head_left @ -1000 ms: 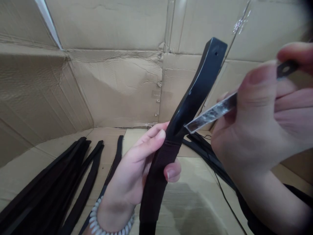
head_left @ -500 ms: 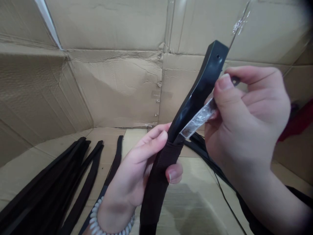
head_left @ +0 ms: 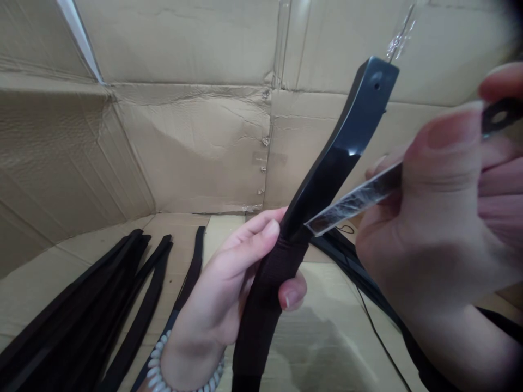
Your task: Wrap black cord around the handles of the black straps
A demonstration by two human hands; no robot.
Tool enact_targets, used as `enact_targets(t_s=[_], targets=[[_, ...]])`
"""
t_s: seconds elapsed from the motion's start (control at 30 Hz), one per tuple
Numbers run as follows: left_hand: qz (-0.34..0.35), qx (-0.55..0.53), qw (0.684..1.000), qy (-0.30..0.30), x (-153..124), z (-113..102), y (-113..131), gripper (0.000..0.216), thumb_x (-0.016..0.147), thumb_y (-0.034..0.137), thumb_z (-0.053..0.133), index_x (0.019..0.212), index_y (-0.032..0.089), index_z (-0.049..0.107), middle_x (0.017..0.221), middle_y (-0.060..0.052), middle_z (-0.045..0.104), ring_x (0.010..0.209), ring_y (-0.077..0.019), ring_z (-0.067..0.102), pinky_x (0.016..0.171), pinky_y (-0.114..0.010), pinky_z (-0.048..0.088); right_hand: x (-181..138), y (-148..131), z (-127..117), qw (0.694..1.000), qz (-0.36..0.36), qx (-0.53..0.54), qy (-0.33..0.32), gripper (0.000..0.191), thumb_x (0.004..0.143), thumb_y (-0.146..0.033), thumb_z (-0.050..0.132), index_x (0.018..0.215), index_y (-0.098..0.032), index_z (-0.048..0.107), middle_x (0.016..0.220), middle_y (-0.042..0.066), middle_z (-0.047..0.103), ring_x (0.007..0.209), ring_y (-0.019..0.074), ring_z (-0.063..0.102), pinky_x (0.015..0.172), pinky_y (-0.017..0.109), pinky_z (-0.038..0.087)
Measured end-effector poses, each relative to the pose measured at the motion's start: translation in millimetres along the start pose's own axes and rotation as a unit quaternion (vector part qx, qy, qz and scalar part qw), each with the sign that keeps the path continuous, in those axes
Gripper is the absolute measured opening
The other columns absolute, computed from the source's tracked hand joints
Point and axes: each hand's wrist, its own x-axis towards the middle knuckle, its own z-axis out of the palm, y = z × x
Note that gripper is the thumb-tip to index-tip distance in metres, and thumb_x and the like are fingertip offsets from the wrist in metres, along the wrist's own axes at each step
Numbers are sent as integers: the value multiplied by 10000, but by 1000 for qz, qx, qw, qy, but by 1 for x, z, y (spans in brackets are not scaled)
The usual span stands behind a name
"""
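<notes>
My left hand (head_left: pixel 241 267) is wrapped around a curved black bar (head_left: pixel 347 141), held at a slant with its bare, glossy end up and a small hole near the tip. A dark ribbed fabric sleeve (head_left: pixel 261 305) covers the lower part, its upper edge bunched by my left thumb. Pinched in my right hand (head_left: pixel 441 218) is a thin flat strip (head_left: pixel 355 201) with a shiny clear-wrapped end. The strip's tip lies at the sleeve's upper edge beside the bar; whether it touches the fabric I cannot tell. A black end with a hole (head_left: pixel 500 115) shows above my right thumb.
Several dark sleeved bars (head_left: pixel 81 305) lie in a bundle at left, with another bar (head_left: pixel 192 272) beside my left wrist. Black bars (head_left: pixel 347 261) and a thin cord (head_left: pixel 379 332) lie at right. Cardboard walls (head_left: pixel 192 147) stand behind.
My right hand has moved right and closer to the camera, drawing the strip slightly away from the bar. The bar's upper end has tilted a little to the right.
</notes>
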Motion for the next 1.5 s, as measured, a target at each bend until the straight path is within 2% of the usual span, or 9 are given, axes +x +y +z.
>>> enact_targets(t_s=[0.1, 0.33, 0.43, 0.5, 0.6, 0.8, 0.93, 1.1, 1.5], targets=[[-4, 2, 1000, 2, 0, 0, 0, 234, 924, 370, 601, 1066, 185, 619, 697, 28, 458, 506, -64, 508, 489, -189, 335, 1, 4, 8, 988, -104, -83, 84, 368, 914, -382, 585, 1265, -447, 492, 1220, -8, 556, 1360, 213, 455, 644, 293, 560], [4, 4, 1000, -5, 0, -2, -1, 241, 934, 369, 589, 1081, 182, 624, 718, 25, 464, 523, -62, 514, 486, -189, 322, 4, 9, 9, 987, -120, -74, 75, 206, 904, -342, 626, 1098, -361, 557, 1212, 27, 572, 1320, 235, 512, 548, 256, 583], [0, 6, 1000, -2, 0, -2, -1, 271, 926, 377, 600, 1097, 169, 615, 710, 27, 472, 519, -65, 517, 482, -189, 316, 8, 13, 9, 992, -118, 38, 3, 130, 880, -224, 659, 948, -310, 587, 1062, 0, 567, 923, 141, 697, 435, 195, 540], [-3, 8, 1000, -2, 0, -2, -1, 276, 922, 380, 604, 1099, 169, 615, 702, 29, 473, 515, -67, 517, 476, -188, 306, 10, 15, 9, 988, -86, 119, -42, 128, 880, -153, 634, 908, -273, 600, 916, -59, 557, 597, 22, 631, 413, 143, 503], [-4, 8, 1000, -4, 0, -1, -1, 267, 921, 374, 606, 1098, 174, 617, 695, 31, 473, 515, -69, 519, 478, -190, 312, 11, 14, 10, 985, -35, 152, -74, 115, 884, -130, 579, 896, -243, 594, 711, -140, 528, 463, -41, 547, 427, 95, 442], [5, 8, 1000, -5, -1, -2, -1, 294, 924, 380, 605, 1119, 160, 611, 688, 32, 478, 500, -63, 510, 472, -181, 333, 15, 13, 12, 986, -146, 35, -71, 174, 872, -141, 627, 947, -263, 528, 831, -110, 537, 485, -35, 483, 390, 138, 365], [14, 10, 1000, -8, -2, -3, 0, 275, 931, 369, 593, 1115, 167, 620, 713, 28, 483, 510, -58, 515, 483, -173, 354, 24, 19, 11, 965, -243, -18, -98, 195, 892, -221, 629, 1032, -249, 497, 912, -14, 523, 669, 52, 497, 527, 209, 438], [-2, 7, 1000, -3, 1, -2, -1, 258, 929, 367, 599, 1106, 182, 629, 746, 21, 497, 519, -60, 543, 486, -166, 373, 33, 13, 15, 939, -327, 10, -101, 196, 859, -186, 676, 994, -297, 589, 964, -44, 516, 784, 72, 518, 698, 285, 419], [0, -1, 1000, -7, 2, -2, -2, 203, 946, 346, 570, 1080, 211, 641, 697, 33, 465, 520, -58, 533, 491, -167, 365, 28, 24, 13, 942, -315, -82, -80, 181, 865, -268, 686, 983, -199, 568, 907, -4, 587, 740, 89, 533, 697, 292, 484]])
